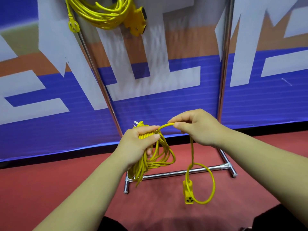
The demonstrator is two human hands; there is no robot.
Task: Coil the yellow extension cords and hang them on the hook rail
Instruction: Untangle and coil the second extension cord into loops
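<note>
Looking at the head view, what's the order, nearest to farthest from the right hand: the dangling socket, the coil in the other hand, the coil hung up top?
1. Held coil, gripped in the left hand, just left of the right hand.
2. Socket, dangling below the right hand on the cord it pinches.
3. Hung coil, high at upper left.

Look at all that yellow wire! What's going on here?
A person is coiling a yellow extension cord. Their left hand grips the gathered loops, while the right hand pinches the loose stretch, whose socket end dangles near the red floor. Another coiled cord already hangs high on the metal rack.
</note>
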